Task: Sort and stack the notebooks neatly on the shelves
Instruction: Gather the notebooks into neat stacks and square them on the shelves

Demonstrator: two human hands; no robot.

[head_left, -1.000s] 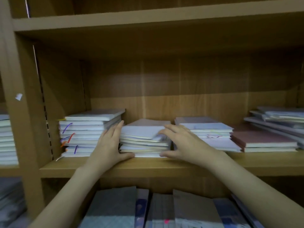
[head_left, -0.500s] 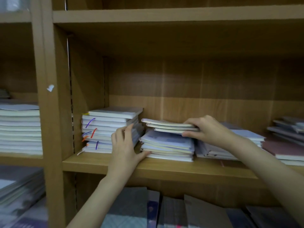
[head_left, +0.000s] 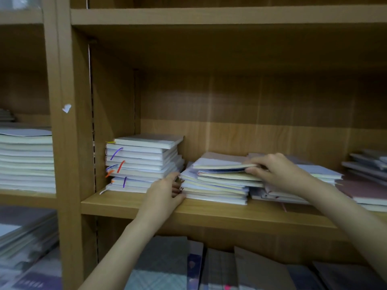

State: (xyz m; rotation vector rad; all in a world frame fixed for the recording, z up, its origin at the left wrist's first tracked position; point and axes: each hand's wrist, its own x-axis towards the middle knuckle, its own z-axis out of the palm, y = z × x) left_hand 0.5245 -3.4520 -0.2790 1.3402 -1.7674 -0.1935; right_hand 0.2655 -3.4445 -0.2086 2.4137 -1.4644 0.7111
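A pile of thin pale notebooks [head_left: 213, 185] lies in the middle of the wooden shelf [head_left: 209, 210]. My right hand [head_left: 278, 171] pinches the right edge of the top notebook [head_left: 219, 162], which lies lifted a little above the pile. My left hand [head_left: 165, 192] rests on the pile's left end, thumb along the bottom edge and fingers against the side. A taller stack with coloured ribbon markers [head_left: 142, 162] stands just left of it, against the shelf's side wall.
More notebook piles [head_left: 314, 178] lie to the right, with pinkish [head_left: 364, 191] and grey ones [head_left: 368, 162] at the far right. A tall stack [head_left: 25, 160] fills the left bay. Upright notebooks [head_left: 163, 264] stand on the shelf below. A board [head_left: 209, 17] closes the bay overhead.
The view swung left and closer. My right hand went from holding several top notebooks raised to pinching one top notebook low on the pile. My left hand's fingers moved against the pile's left side.
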